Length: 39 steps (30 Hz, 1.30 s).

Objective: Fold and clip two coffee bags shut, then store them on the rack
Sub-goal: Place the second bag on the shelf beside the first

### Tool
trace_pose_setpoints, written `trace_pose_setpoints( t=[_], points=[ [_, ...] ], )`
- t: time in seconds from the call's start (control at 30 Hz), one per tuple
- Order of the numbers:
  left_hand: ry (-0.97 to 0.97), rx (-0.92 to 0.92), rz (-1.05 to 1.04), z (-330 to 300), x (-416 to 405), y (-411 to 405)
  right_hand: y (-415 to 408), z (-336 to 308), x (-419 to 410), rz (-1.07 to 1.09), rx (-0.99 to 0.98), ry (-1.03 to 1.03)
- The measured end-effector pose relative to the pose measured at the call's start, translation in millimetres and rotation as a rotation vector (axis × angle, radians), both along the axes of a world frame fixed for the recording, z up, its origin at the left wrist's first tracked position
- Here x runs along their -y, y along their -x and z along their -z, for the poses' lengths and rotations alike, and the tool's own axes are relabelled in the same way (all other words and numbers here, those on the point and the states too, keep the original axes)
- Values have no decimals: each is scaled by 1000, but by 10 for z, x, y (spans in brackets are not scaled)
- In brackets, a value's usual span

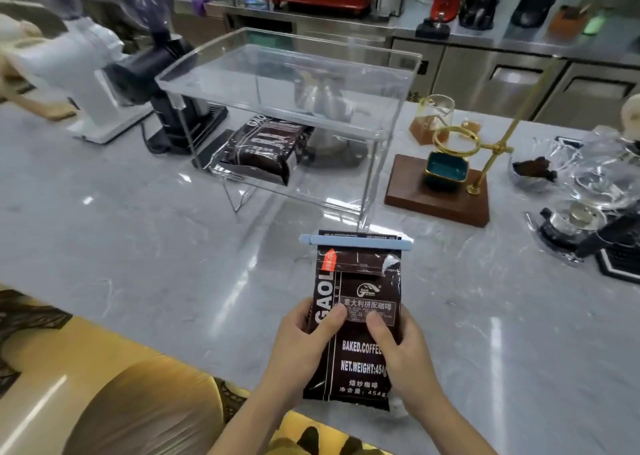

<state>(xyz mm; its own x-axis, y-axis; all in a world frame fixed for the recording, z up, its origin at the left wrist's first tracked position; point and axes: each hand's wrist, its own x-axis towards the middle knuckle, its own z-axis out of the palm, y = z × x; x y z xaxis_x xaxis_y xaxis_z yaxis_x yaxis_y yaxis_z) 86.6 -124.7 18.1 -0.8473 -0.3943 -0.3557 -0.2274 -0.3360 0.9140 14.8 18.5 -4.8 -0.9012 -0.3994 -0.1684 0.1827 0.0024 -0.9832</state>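
Held bag: I see a dark coffee bag (356,319) upright at the near edge of the grey marble counter (138,247), label side facing me.
Clip: a pale blue clip (356,240) lies crosswise over the bag's folded top, its ends sticking out past both sides.
Left hand: my left hand (304,344) grasps the bag's left edge, thumb on the printed front, fingers behind.
Right hand: my right hand (398,350) grasps the right edge the same way, thumb on the front.
Rack: a clear acrylic rack (287,84) stands mid-counter, beyond the held bag.
Stored bag: a second coffee bag (266,146) lies on the rack's lower level, toward its left end; I cannot tell whether it is clipped.
Right of rack: a wooden stand with a brass pole (443,191) is just beside it.
Left of rack: a black grinder (173,84) near the counter's far edge.
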Motion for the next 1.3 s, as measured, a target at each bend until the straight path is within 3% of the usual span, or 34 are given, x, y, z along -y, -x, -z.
trace_pose_setpoints(
  t=[0.33, 0.93, 1.3],
  points=[
    [8, -49, -75, -101, 495, -157, -92, -168, 540, -60, -49, -35],
    [20, -124, 21, -232, 1044, 139, 78, -416, 901, -74, -86, -43],
    [-68, -173, 93, -292, 1261, 399, 52, -351, 921, -24, 38, 84]
  ],
)
